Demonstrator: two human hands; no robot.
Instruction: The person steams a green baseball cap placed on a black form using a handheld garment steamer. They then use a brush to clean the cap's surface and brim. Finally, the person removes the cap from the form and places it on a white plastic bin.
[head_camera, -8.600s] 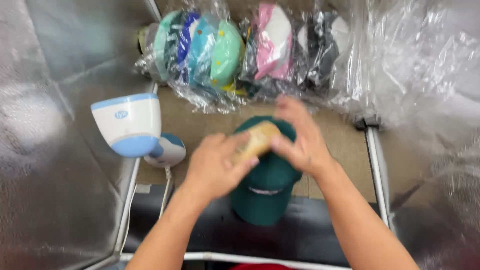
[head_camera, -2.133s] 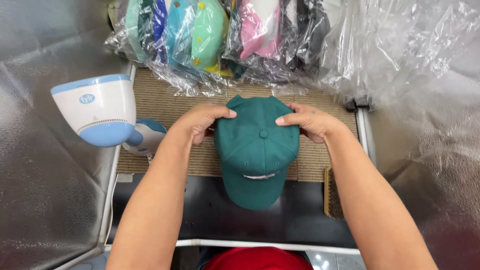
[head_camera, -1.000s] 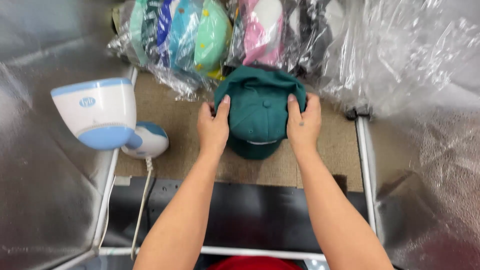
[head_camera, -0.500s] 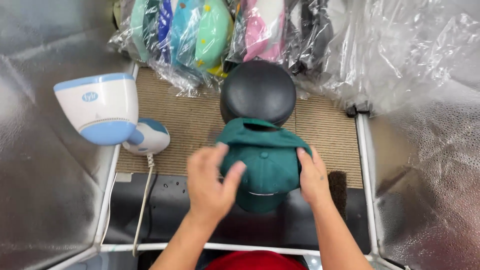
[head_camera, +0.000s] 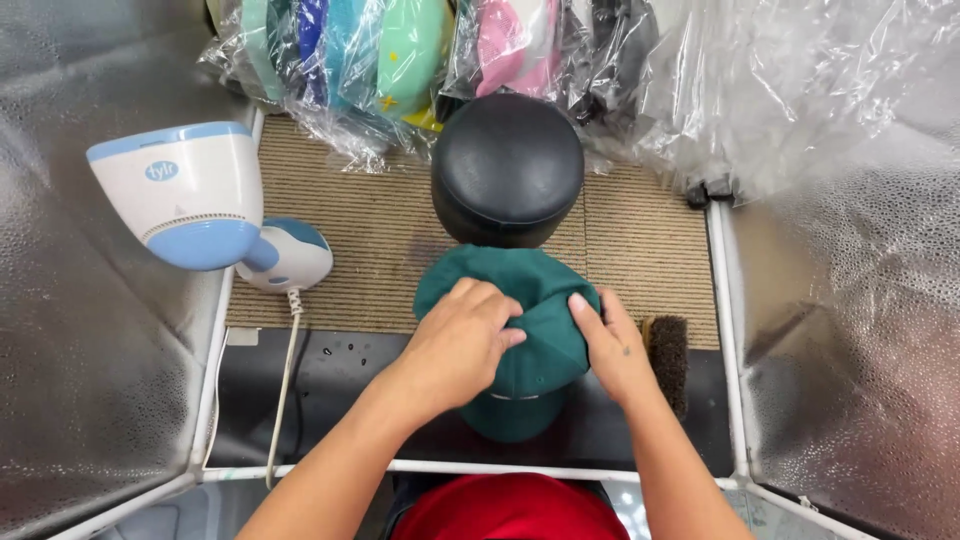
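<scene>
Head view looks straight down on a dark green cap (head_camera: 520, 300) lying near the front edge of the worktop (head_camera: 640, 220), half on the ribbed tan mat and half on the black strip in front of it. Its crown is crumpled and bunched under the hands, and its brim points toward the person, with a small pale mark showing near it.

Both forearms reach in from the front edge. The left hand (head_camera: 460, 345) lies palm down over the left side of the crown, fingers curled together and pressing into the fabric. The right hand (head_camera: 612, 345) clasps the right side, thumb on top and fingers wrapped under the cloth, so both hands are closed on the cap.

Just behind the cap stands a rounded black head form (head_camera: 507, 168), bare. A white and blue handheld steamer (head_camera: 190, 205) sits at the left edge, its cord trailing toward the front. Bagged caps (head_camera: 400, 50) in several colours are stacked along the back edge. A dark brush (head_camera: 668, 355) lies just right of the right hand.

The right hand's fingertips are hidden under the cap, and the brim's far end is partly covered by the left wrist.
</scene>
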